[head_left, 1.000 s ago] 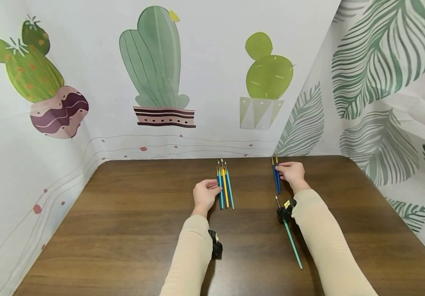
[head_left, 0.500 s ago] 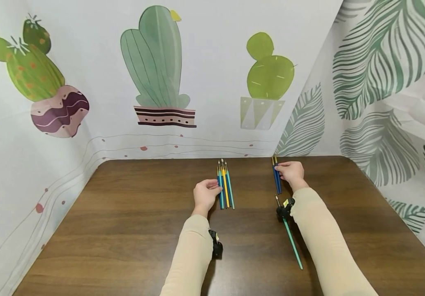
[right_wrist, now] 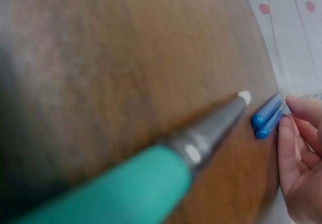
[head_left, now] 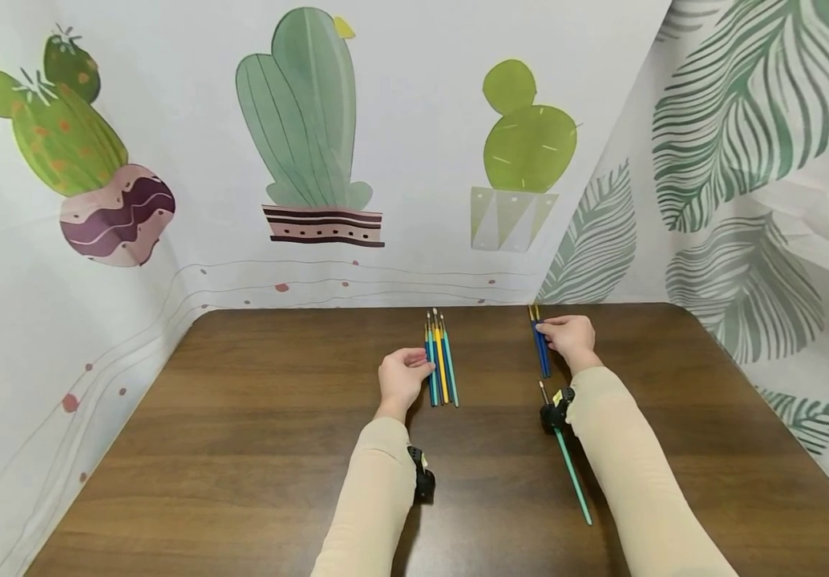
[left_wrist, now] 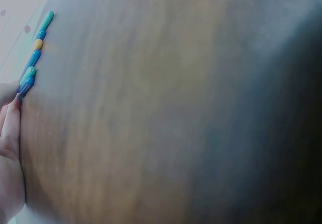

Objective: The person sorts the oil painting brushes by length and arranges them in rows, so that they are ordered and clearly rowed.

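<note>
Several paintbrushes [head_left: 440, 365] lie side by side at the table's far middle, blue, teal and yellow handles toward me, bristles away. At their left edge my left hand [head_left: 402, 378] pinches the outermost blue paintbrush [left_wrist: 26, 85] between thumb and fingers. Farther right, two blue paintbrushes [head_left: 540, 357] lie together, yellow ends at the table's back edge. My right hand [head_left: 568, 340] pinches the right-hand one between thumb and index finger; their rounded handle ends [right_wrist: 260, 126] show in the right wrist view. A teal paintbrush [head_left: 574, 479] lies below my right wrist, its middle hidden by the wrist camera.
The brown wooden table [head_left: 241, 449] has rounded far corners. Right behind it hangs a white cloth [head_left: 414, 160] printed with cacti and leaves. Black cameras are strapped to both wrists, the right one [head_left: 555, 413] overlapping the teal paintbrush.
</note>
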Demonstrator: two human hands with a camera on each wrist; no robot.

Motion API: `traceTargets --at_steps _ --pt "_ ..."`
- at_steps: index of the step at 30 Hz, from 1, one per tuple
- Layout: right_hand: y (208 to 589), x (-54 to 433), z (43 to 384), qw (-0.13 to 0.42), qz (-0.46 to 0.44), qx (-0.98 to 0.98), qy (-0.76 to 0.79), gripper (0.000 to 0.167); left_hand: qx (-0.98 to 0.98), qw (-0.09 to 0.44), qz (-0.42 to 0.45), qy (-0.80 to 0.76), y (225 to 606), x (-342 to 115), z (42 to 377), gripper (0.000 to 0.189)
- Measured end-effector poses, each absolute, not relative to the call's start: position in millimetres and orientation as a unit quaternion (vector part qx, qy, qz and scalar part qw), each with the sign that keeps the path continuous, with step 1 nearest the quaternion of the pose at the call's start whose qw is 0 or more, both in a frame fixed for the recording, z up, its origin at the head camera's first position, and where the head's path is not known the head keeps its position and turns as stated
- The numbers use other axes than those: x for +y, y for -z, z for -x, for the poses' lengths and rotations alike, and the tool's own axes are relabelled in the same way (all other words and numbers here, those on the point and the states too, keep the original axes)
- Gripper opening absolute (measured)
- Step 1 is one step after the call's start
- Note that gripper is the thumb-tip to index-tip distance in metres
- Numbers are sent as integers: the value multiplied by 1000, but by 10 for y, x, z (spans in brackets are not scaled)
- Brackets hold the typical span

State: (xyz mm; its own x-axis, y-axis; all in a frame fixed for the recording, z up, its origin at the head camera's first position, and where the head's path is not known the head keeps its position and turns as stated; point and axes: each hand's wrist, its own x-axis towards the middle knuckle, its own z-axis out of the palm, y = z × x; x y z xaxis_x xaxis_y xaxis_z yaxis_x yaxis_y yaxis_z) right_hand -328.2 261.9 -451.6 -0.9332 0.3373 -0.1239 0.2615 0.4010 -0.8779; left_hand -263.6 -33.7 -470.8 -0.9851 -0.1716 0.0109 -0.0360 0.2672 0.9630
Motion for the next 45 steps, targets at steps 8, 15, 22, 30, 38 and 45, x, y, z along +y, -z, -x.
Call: traceTargets --at_steps 8,15,22,30,38,45 --pt "4485 2560 3237 44 174 -869 -461 43 -791 62 -62 605 4689 -339 2628 25" --pt "4433 2466 3169 33 166 -916 -364 53 -789 56 -67 608 4692 -330 2624 26" --pt "4430 2458 3177 23 176 -918 -355 44 -790 60 -64 607 4686 -327 2618 25" --pt "4430 2474 3165 33 161 -919 -358 38 -792 62 -62 604 4704 -335 2633 26" --pt "4433 2505 3141 47 144 -918 -366 39 -790 75 -50 607 4689 -346 2602 23" --pt "4441 2548 3128 48 150 -882 -445 42 -787 65 -55 611 4694 -335 2598 24"
